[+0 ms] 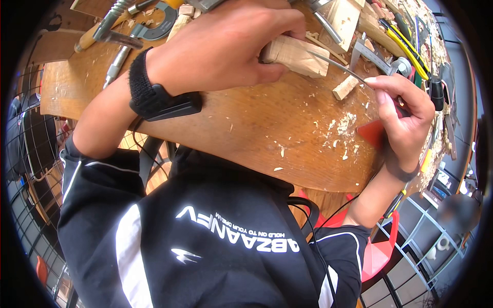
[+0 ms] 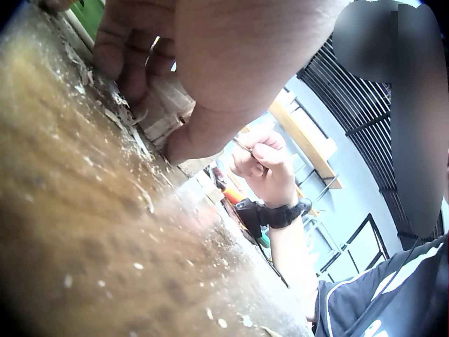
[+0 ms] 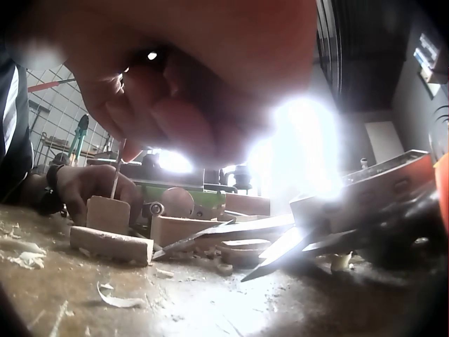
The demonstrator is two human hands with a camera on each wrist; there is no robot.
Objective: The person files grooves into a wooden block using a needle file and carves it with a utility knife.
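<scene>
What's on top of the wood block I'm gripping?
A thin metal rod reaches over the block. Your left hand covers one end; what's under it can't be seen.

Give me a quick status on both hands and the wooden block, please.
Left hand gripping wooden block. Right hand pinching thin metal tool, far end at block. Small wood piece and shavings close by.
</scene>
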